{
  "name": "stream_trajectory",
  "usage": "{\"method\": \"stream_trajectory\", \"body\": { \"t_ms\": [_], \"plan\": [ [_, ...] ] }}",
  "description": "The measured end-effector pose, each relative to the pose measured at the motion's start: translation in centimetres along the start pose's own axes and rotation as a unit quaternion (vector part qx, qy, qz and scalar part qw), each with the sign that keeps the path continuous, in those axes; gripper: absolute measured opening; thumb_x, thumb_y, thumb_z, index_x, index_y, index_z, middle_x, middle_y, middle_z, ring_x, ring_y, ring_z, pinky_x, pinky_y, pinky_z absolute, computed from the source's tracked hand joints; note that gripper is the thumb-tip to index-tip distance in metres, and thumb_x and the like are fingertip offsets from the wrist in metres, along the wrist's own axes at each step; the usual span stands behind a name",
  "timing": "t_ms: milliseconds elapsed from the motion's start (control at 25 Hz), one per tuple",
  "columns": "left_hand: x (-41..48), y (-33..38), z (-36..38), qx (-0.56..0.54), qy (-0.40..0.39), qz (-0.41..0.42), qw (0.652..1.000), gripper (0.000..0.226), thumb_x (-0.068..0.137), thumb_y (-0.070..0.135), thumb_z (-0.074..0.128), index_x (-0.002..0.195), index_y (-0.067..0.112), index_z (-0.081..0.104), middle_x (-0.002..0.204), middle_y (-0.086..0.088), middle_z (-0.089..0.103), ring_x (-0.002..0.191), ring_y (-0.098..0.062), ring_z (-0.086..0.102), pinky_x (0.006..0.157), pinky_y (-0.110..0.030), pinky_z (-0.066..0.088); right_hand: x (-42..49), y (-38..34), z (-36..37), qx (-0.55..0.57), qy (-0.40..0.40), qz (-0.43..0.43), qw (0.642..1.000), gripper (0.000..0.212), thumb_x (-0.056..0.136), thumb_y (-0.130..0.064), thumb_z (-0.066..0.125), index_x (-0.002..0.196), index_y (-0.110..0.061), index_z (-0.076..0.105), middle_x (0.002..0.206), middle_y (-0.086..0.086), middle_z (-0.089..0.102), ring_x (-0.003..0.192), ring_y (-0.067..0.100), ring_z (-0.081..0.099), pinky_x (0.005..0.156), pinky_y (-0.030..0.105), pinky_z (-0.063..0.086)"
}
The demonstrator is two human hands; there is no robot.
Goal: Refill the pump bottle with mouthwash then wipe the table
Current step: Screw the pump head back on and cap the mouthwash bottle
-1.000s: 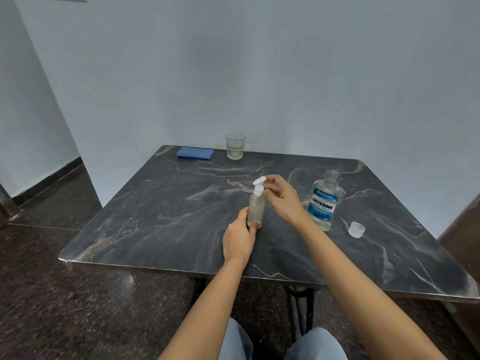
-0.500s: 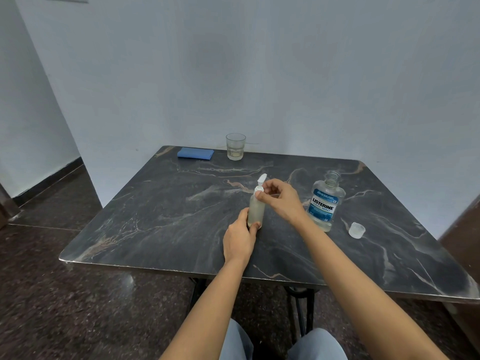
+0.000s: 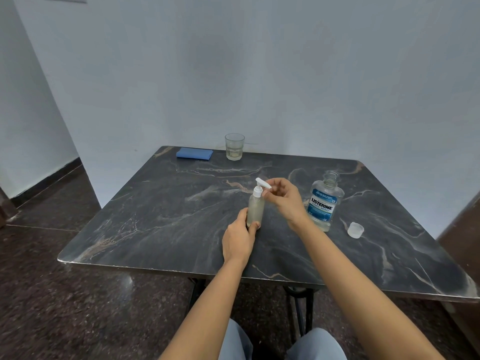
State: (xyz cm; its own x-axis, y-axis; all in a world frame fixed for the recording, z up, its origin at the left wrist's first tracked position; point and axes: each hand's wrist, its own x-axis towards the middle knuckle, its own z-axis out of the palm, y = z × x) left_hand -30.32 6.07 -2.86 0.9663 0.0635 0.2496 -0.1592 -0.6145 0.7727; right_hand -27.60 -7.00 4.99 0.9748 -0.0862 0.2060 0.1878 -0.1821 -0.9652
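Note:
A small clear pump bottle (image 3: 255,209) with pale liquid stands upright at the middle of the dark marble table (image 3: 161,219). My left hand (image 3: 239,237) grips its base. My right hand (image 3: 283,198) pinches the white pump head (image 3: 261,187) on top of it. To the right stands the uncapped mouthwash bottle (image 3: 323,203) with a blue label, and its clear cap (image 3: 355,229) lies on the table beside it. A folded blue cloth (image 3: 194,153) lies at the far left corner.
A drinking glass (image 3: 234,146) with a little pale liquid stands at the table's far edge, next to the cloth. White walls close in behind the table. A dark brown surface rises at the right edge. My knees sit under the near edge.
My right hand has turned the pump head on the bottle; the nozzle has swung round between the frames. My left hand has kept its hold on the base.

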Motion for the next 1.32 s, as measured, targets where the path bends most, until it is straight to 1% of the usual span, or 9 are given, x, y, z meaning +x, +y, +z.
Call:
{"method": "stream_trajectory", "body": {
  "t_ms": [120,240,480,680,960,1040,1120,1200,1320],
  "plan": [
    [-0.1,0.0,0.0,-0.004,-0.002,0.000,1.000,0.036,0.094,0.035,0.056,0.128,0.027,0.049,0.109,0.003,0.069,0.097,-0.019,0.065,0.080,-0.040,0.053,0.4,-0.2,-0.2,-0.011,-0.079,-0.008,0.997,0.031,0.093,-0.005,0.056,0.122,-0.014,0.060,0.112,-0.006,0.065,0.103,0.003,0.059,0.087,0.018,0.047],
    [-0.1,0.0,0.0,-0.004,-0.002,-0.001,1.000,0.038,0.094,0.036,0.055,0.130,0.027,0.048,0.111,0.002,0.068,0.098,-0.019,0.064,0.081,-0.039,0.052,0.8,-0.5,-0.5,-0.025,-0.154,-0.014,0.988,0.032,0.095,-0.004,0.052,0.125,-0.010,0.060,0.118,-0.007,0.065,0.107,-0.007,0.058,0.084,0.008,0.046],
    [0.0,0.0,0.0,-0.003,-0.002,0.003,1.000,0.039,0.094,0.037,0.056,0.130,0.026,0.047,0.111,0.002,0.068,0.097,-0.017,0.064,0.080,-0.036,0.053,1.4,0.0,-0.5,-0.056,-0.120,-0.050,0.990,0.027,0.088,-0.006,0.064,0.115,-0.007,0.064,0.111,0.004,0.068,0.102,0.010,0.063,0.090,0.024,0.049],
    [0.1,0.3,-0.4,-0.021,-0.009,0.000,1.000,0.044,0.093,0.038,0.058,0.133,0.025,0.047,0.115,0.002,0.067,0.101,-0.017,0.064,0.082,-0.035,0.053,1.8,-0.5,-1.1,-0.105,-0.229,-0.050,0.966,0.031,0.097,-0.013,0.052,0.127,-0.016,0.058,0.128,-0.007,0.060,0.120,0.002,0.053,0.097,0.019,0.044],
    [1.1,0.7,-0.5,-0.107,-0.027,0.002,0.994,0.066,0.081,0.048,0.069,0.137,0.028,0.042,0.114,0.014,0.057,0.100,-0.007,0.056,0.086,-0.030,0.050,2.2,-0.9,-1.6,-0.099,-0.259,-0.043,0.960,0.030,0.098,-0.012,0.050,0.127,-0.014,0.058,0.129,-0.003,0.061,0.123,0.008,0.053,0.104,0.030,0.042],
    [1.6,1.2,-0.6,-0.127,-0.034,0.016,0.991,0.061,0.084,0.041,0.069,0.136,0.025,0.043,0.115,0.012,0.057,0.096,-0.004,0.057,0.082,-0.023,0.049,2.3,-1.1,-1.7,-0.093,-0.274,-0.038,0.957,0.033,0.098,-0.012,0.050,0.129,-0.016,0.056,0.132,-0.006,0.059,0.126,0.007,0.051,0.106,0.031,0.041],
    [1.8,1.4,-0.8,-0.128,-0.037,0.019,0.991,0.050,0.087,0.034,0.067,0.132,0.022,0.048,0.109,0.008,0.062,0.081,0.002,0.059,0.073,-0.013,0.046,2.5,-1.3,-1.8,-0.096,-0.277,-0.041,0.955,0.032,0.097,-0.013,0.051,0.128,-0.017,0.058,0.129,-0.006,0.061,0.124,0.007,0.053,0.104,0.029,0.043],
    [1.8,1.4,-0.9,-0.124,-0.037,0.016,0.991,0.044,0.089,0.030,0.066,0.129,0.021,0.050,0.100,0.009,0.062,0.075,0.006,0.057,0.069,-0.014,0.047,2.5,-1.4,-1.7,-0.100,-0.263,-0.048,0.958,0.028,0.096,-0.013,0.053,0.123,-0.012,0.061,0.123,-0.003,0.065,0.117,0.007,0.058,0.098,0.025,0.047],
    [1.5,1.4,-0.7,-0.120,-0.027,0.012,0.992,0.043,0.089,0.030,0.066,0.129,0.022,0.051,0.096,0.009,0.063,0.079,0.000,0.060,0.070,-0.017,0.047,2.4,-1.2,-1.4,-0.077,-0.227,-0.057,0.969,0.022,0.093,-0.010,0.058,0.114,-0.008,0.065,0.112,0.001,0.070,0.108,0.009,0.065,0.093,0.023,0.051]
  ]
}}
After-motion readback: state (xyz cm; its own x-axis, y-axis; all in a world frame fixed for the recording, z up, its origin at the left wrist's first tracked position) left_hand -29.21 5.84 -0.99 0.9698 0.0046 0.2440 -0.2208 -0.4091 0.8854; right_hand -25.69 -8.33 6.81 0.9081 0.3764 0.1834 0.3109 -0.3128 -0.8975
